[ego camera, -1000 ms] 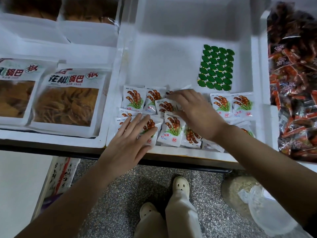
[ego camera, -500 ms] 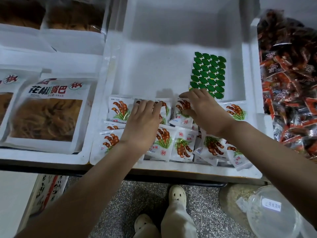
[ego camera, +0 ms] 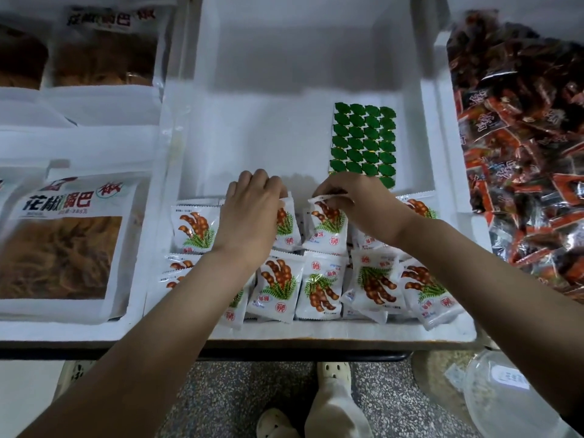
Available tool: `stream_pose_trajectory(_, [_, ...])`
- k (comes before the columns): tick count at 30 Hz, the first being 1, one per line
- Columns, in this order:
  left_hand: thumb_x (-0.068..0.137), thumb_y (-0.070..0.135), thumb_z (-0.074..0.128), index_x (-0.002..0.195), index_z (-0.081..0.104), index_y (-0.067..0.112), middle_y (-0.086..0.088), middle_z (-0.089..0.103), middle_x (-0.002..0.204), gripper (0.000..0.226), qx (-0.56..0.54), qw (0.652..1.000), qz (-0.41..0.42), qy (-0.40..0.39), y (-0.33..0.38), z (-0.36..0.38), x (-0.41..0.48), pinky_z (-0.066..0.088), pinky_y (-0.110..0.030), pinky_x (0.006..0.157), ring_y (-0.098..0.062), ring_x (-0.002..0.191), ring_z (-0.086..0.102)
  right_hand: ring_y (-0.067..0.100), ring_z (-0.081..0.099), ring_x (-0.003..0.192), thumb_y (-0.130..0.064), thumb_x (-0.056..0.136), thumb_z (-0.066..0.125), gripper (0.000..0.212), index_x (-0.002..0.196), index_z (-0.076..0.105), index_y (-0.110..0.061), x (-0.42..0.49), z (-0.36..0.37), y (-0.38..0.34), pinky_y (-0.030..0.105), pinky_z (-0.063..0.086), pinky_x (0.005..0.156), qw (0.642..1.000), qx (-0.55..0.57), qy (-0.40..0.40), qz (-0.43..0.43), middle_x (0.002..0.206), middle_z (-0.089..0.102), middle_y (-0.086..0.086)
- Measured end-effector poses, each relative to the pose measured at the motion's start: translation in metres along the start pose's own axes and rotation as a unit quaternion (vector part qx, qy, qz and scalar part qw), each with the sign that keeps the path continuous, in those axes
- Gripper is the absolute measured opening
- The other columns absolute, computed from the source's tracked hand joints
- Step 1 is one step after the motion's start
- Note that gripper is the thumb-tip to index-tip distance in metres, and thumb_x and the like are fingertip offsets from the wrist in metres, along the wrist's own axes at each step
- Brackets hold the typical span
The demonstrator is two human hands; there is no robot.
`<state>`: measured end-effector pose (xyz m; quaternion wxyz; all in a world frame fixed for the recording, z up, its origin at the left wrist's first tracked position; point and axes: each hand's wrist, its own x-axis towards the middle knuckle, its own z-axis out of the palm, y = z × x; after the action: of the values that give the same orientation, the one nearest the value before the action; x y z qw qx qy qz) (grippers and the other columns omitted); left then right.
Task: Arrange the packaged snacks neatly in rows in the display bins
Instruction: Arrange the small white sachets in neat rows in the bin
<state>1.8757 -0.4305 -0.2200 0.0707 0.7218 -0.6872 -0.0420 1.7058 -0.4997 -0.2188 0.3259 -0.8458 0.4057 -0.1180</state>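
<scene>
While the right hand (ego camera: 357, 203) pinches the top seam of one small white foil snack packet printed with brown pods and green leaves (ego camera: 327, 227), the left hand (ego camera: 252, 213) lies knuckles-up just at its 9 o'clock, fingers bent down over the top edge of a neighbouring packet (ego camera: 286, 227) and, it seems, gripping it; the hands are close but apart, each on its own packet; both packets sit side by side, nearly touching, long axes running 12 to 6 o'clock, in the back row of the white foam display bin (ego camera: 347, 333); the next move, I judge, turns on the loose front row (ego camera: 319, 286) at 6 o'clock of both hands, where packets overlap, some tilted or upside down; the right hand is nearer the tilted ones at 5 o'clock, the left nearer those half hidden beneath its forearm at 7 o'clock; bare bin floor lies at 12 o'clock; a green leaf-patterned sheet (ego camera: 363, 143) lies flat at 1 o'clock of the right hand and would obstruct a further row there; large white bags of brown crisps (ego camera: 69, 235) lie at 9 o'clock in the next bin, a heap of red-and-black wrapped snacks (ego camera: 521, 153) at 3 o'clock; neither obstructs.
</scene>
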Motion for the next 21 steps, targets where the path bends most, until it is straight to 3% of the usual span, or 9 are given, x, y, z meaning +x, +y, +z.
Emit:
stream_pose_trajectory(6, [0.098, 0.006, 0.044, 0.121, 0.057, 0.015, -0.006, 0.05, 0.116, 0.028, -0.017, 0.999, 0.046, -0.015, 0.005, 0.002, 0.007, 0.025, -0.03, 0.089, -0.025, 0.112, 0.04, 0.016, 0.058, 0.094, 0.002, 0.091, 0.052, 0.021, 0.103, 0.066, -0.007, -0.003, 0.001, 0.007, 0.019, 0.044, 0.082, 0.998, -0.035, -0.019, -0.045, 0.101, 0.065, 0.007])
stream_pose_trajectory(11, [0.095, 0.006, 0.05, 0.126, 0.053, 0.009, -0.013, 0.051, 0.123, 0.032, -0.048, 0.998, 0.042, 0.007, 0.004, 0.001, 0.0, 0.03, -0.036, 0.094, -0.03, 0.115, 0.044, 0.013, 0.052, 0.106, -0.002, 0.093, 0.05, 0.032, 0.124, 0.056, -0.009, -0.008, 0.001, 0.006, 0.022, 0.041, 0.095, 0.998, -0.046, -0.002, -0.031, 0.116, 0.06, 0.005])
stream_pose_trajectory(14, [0.088, 0.0, 0.06, 0.12, 0.056, 0.006, -0.017, 0.054, 0.118, 0.033, -0.058, 0.996, 0.05, 0.037, 0.005, -0.001, -0.006, 0.038, -0.042, 0.091, -0.035, 0.11, 0.049, 0.011, 0.048, 0.114, -0.006, 0.094, 0.049, 0.038, 0.132, 0.049, -0.012, -0.014, -0.002, 0.0, 0.014, 0.034, 0.095, 0.999, -0.042, 0.016, -0.015, 0.126, 0.054, 0.003])
stream_pose_trajectory(19, [0.078, -0.003, 0.07, 0.109, 0.059, 0.007, -0.015, 0.057, 0.107, 0.035, -0.056, 0.99, 0.089, 0.094, 0.01, -0.003, -0.026, 0.047, -0.042, 0.081, -0.032, 0.098, 0.055, 0.004, 0.054, 0.09, -0.012, 0.092, 0.055, 0.028, 0.121, 0.055, -0.011, -0.054, -0.011, -0.01, 0.016, 0.045, 0.083, 0.994, -0.02, 0.105, -0.003, 0.114, 0.059, 0.0])
stream_pose_trajectory(21, [0.077, -0.002, 0.071, 0.107, 0.059, 0.008, -0.012, 0.057, 0.102, 0.034, -0.06, 0.988, 0.101, 0.105, 0.015, -0.003, -0.037, 0.048, -0.039, 0.078, -0.028, 0.094, 0.055, 0.006, 0.053, 0.094, -0.02, 0.089, 0.061, 0.034, 0.121, 0.055, -0.012, -0.08, -0.011, -0.008, 0.023, 0.047, 0.084, 0.994, -0.044, 0.098, 0.014, 0.114, 0.058, 0.0])
